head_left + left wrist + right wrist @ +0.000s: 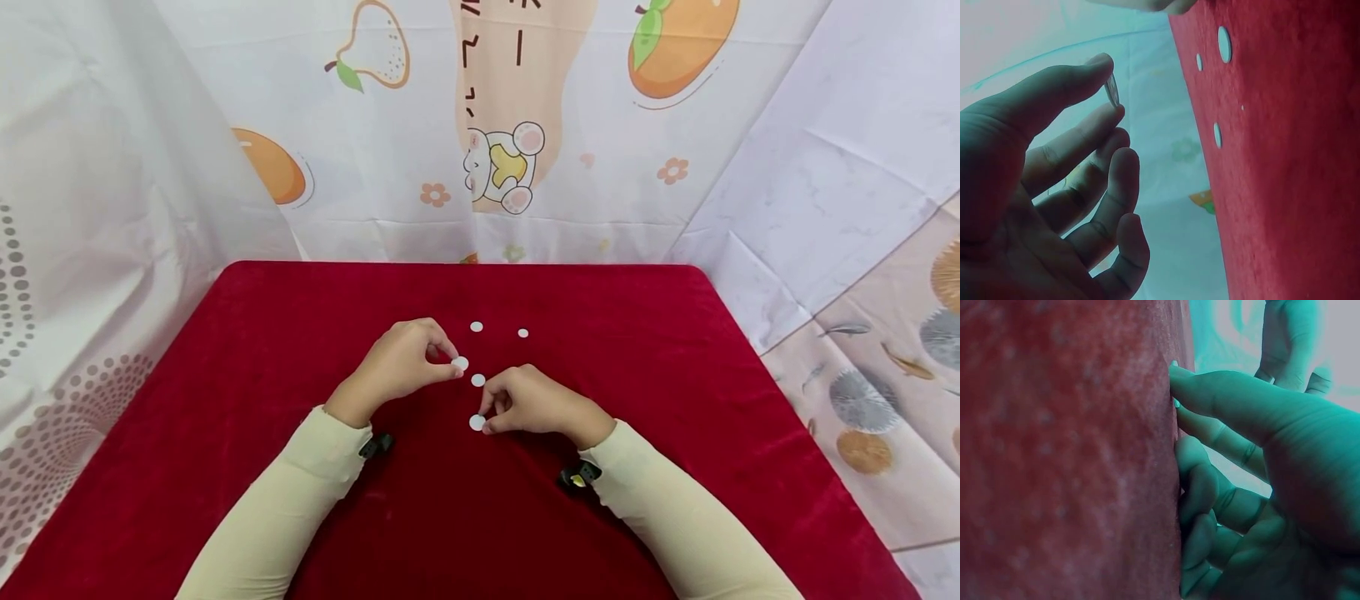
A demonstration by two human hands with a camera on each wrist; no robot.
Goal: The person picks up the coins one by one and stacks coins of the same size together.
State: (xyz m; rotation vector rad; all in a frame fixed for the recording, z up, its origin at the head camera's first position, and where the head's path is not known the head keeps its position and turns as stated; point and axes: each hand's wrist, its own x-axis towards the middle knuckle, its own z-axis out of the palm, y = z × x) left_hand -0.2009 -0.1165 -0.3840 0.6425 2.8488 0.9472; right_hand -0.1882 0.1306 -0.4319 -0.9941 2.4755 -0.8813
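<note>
My left hand pinches a small round white disc by its edge between thumb and index fingertip. In the left wrist view this disc is seen almost edge-on, held up off the cloth, with the other fingers loosely bent below. Lower and to the right, my right hand has thumb and index finger pinched at the edge of another white disc lying on the red cloth. The right wrist view shows the thumb down at the cloth, its disc mostly hidden; the remaining fingers are curled against the surface.
Three more white discs lie on the red tablecloth: one between the hands, one farther back, and a smaller-looking one to its right. A printed curtain hangs behind the table's far edge.
</note>
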